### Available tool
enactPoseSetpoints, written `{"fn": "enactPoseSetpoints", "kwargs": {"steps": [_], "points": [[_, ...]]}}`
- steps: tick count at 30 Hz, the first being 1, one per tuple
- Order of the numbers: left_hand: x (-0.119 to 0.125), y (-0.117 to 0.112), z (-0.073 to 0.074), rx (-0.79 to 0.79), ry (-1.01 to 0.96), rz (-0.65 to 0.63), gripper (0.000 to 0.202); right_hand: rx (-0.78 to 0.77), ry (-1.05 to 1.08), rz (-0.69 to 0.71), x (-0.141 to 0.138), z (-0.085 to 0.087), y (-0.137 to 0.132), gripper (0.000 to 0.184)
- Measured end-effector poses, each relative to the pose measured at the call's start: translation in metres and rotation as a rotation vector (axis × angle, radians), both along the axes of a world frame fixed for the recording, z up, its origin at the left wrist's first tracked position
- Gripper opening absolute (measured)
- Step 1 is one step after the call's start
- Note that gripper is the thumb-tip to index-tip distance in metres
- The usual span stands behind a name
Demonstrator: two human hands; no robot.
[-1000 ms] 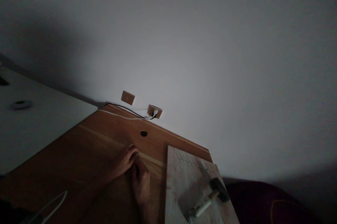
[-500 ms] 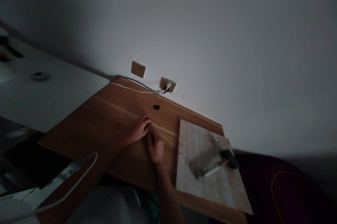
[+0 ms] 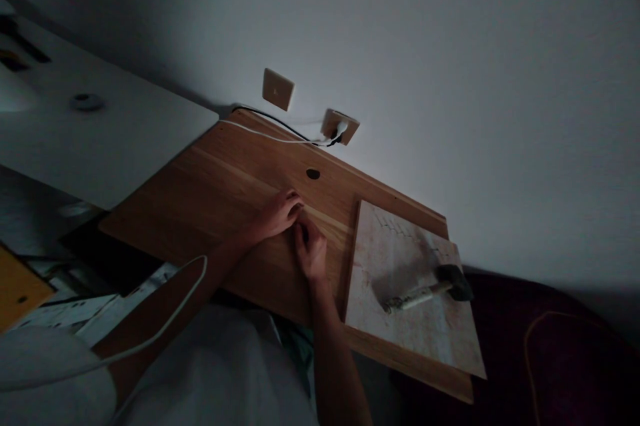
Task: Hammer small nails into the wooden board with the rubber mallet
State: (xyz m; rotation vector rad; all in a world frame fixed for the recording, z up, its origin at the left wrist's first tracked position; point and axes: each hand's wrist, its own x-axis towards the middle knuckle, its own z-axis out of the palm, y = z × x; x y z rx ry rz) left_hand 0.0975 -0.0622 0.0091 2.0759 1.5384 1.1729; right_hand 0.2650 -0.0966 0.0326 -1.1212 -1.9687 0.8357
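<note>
Both hands lie close together on a brown wooden desk (image 3: 235, 163), just left of a pale board. My left hand (image 3: 283, 211) has its fingers curled inward, tips close to the other hand. My right hand (image 3: 313, 247) is also curled, its thumb side facing the left. Whether anything small sits inside the fingers is hidden in the dim light. Right of them, a mallet (image 3: 425, 294) with a black head and a worn, pale handle rests on the board (image 3: 367, 279). Thin dark marks, perhaps nails or their shadows, run along the board's far edge.
A white table (image 3: 145, 126) adjoins the desk on the left, bearing a small round object (image 3: 87, 102). Cables (image 3: 270, 135) run along the wall to a socket (image 3: 340, 127). The desk has a dark cable hole (image 3: 313, 174). A dark purple chair-like shape (image 3: 510, 319) stands at the right.
The view has shifted, so the desk and hands appear higher and a little to the right. The hands keep nearly the same pose, and the mallet stays on the board.
</note>
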Motion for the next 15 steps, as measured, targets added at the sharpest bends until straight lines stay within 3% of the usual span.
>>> {"fn": "enactPoseSetpoints", "kwargs": {"steps": [15], "points": [[-0.0001, 0.0015, -0.0017, 0.001, -0.008, -0.005, 0.012, 0.008, 0.006, 0.009, 0.0000, 0.0022, 0.0009, 0.026]]}}
